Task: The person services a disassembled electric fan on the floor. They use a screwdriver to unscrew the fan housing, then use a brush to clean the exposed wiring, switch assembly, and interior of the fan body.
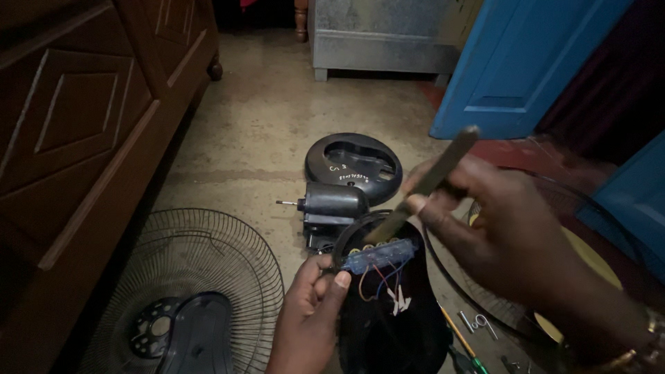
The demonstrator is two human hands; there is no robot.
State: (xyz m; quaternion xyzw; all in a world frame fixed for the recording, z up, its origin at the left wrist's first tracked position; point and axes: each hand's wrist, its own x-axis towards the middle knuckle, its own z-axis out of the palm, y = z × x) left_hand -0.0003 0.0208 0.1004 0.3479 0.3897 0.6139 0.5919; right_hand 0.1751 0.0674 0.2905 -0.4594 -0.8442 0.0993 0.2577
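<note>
Here, a clear blue switch block (379, 254) with coloured wires sits at the rim of a black fan housing (388, 325) on the concrete floor (263, 131). The left hand (312, 312) pinches the block's end, fingers closed on it. The right hand (506, 235) grips one flat metal file (429, 181), tip touching the block. Beyond lie one black motor (332, 202) and one round black cover (355, 165). One wire fan guard (187, 277) lies at left.
</note>
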